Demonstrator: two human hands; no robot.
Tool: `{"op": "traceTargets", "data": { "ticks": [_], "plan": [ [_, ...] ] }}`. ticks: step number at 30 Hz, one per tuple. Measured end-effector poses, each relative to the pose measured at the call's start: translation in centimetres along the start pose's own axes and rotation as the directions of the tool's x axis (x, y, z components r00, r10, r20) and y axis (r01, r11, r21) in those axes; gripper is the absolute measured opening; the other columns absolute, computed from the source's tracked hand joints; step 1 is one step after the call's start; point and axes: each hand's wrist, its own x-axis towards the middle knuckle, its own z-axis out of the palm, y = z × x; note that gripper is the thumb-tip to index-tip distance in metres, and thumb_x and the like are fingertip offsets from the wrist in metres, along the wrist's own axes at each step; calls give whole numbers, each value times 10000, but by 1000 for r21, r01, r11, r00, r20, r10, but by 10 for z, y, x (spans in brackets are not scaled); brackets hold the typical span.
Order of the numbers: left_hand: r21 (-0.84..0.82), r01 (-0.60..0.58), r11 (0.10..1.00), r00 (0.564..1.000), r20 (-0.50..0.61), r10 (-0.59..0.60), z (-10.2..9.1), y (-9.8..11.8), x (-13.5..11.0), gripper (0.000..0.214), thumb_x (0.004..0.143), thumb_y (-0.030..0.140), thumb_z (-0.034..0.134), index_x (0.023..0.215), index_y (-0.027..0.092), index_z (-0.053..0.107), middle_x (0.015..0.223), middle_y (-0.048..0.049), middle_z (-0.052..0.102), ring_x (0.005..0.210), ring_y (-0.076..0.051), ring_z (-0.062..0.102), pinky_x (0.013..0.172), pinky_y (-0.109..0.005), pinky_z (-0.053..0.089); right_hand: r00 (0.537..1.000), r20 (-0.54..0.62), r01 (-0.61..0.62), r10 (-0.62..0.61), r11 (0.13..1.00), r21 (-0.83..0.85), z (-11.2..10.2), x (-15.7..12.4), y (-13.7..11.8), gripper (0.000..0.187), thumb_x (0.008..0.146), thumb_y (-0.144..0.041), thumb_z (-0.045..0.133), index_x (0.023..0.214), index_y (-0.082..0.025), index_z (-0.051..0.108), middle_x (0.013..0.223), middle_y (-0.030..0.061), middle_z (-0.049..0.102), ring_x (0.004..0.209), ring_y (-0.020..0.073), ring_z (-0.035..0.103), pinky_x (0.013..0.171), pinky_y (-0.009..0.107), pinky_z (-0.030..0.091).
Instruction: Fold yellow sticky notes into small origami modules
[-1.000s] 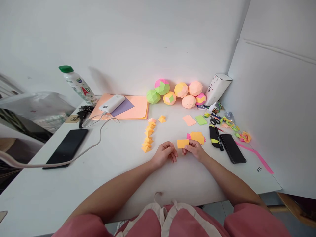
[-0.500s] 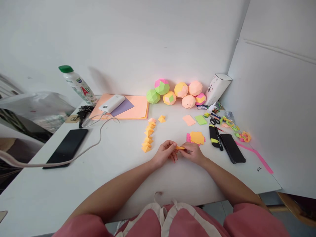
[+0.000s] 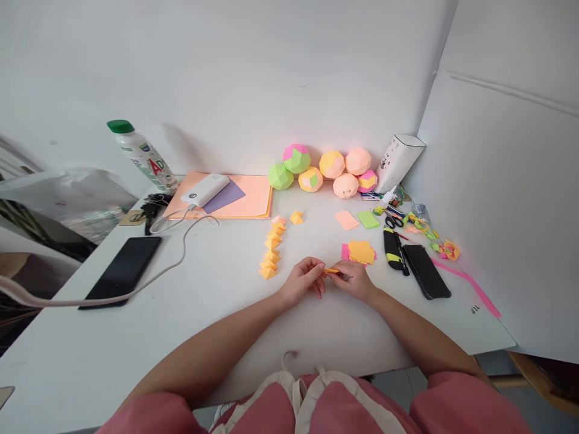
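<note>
Standing at the far left corner of the worktop, a bottle reads "AD". Midway to the near edge, your left hand and right hand pinch orange paper between them; a peach ball by the far edge bears handwritten digits ending "13".

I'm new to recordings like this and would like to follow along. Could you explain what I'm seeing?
There is no machine here: the work is done by a person's own bare hands. The view comes from one camera worn on the person's head, looking forward and down. The left hand and right hand hold a small orange paper between them. On the white table lie a row of folded paper pieces, loose orange paper sheets and a phone. Colourful paper balls sit by the wall.
</note>
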Motion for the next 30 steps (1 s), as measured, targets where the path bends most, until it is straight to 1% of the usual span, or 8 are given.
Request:
{"op": "traceTargets", "data": {
  "ticks": [11, 18, 22, 25, 27, 30],
  "plan": [
    [-3, -18, 1000, 1000, 6, 18, -1, -1, 0, 349, 758, 482, 578, 862, 165, 474, 752, -9, 564, 505, -100, 570, 427, -233, 475, 1000, 2, -9, 9, 1000, -18, -1, 1, -3, 201, 845, -300, 505, 758, -202, 657, 647, 45, 635, 540, 135, 503, 510, 271, 403],
    [14, -25, 1000, 1000, 15, 25, -1, -2, 0, 347, 761, 482, 576, 861, 164, 480, 725, -4, 573, 507, -101, 573, 432, -233, 480, 998, 56, -42, 37, 995, 91, -5, 2, -9, 187, 830, -326, 527, 861, -195, 657, 698, 51, 646, 585, 145, 534, 527, 271, 429],
    [29, -32, 999, 999, 14, 32, 0, -1, -1, 341, 750, 476, 591, 844, 166, 483, 775, -22, 615, 524, -105, 584, 442, -238, 483, 993, 81, -92, 82, 987, 134, -7, 2, -13, 228, 858, -328, 475, 859, -183, 651, 689, 46, 631, 587, 144, 532, 541, 274, 423],
    [66, -20, 998, 1000, 12, 19, 2, 2, -2, 341, 753, 473, 588, 859, 168, 481, 633, -3, 617, 486, -110, 572, 452, -235, 475, 992, 82, -109, 98, 984, 143, -8, 2, -14, 260, 875, -320, 436, 827, -177, 648, 674, 43, 616, 589, 145, 530, 547, 275, 416],
    [88, -13, 996, 1000, 5, 12, 2, 3, -2, 337, 756, 465, 586, 879, 168, 483, 542, 19, 591, 447, -110, 556, 459, -238, 472, 993, 74, -104, 94, 983, 150, -9, 3, -14, 264, 878, -312, 427, 861, -180, 655, 714, 48, 632, 610, 149, 542, 560, 276, 423],
    [82, -15, 997, 1000, -13, 16, 2, 2, -2, 319, 746, 436, 602, 874, 168, 486, 575, 15, 608, 456, -111, 570, 498, -257, 489, 992, 66, -114, 105, 983, 144, -9, 3, -13, 266, 876, -294, 429, 919, -182, 666, 770, 57, 658, 646, 159, 567, 590, 285, 440]
  ]
}}
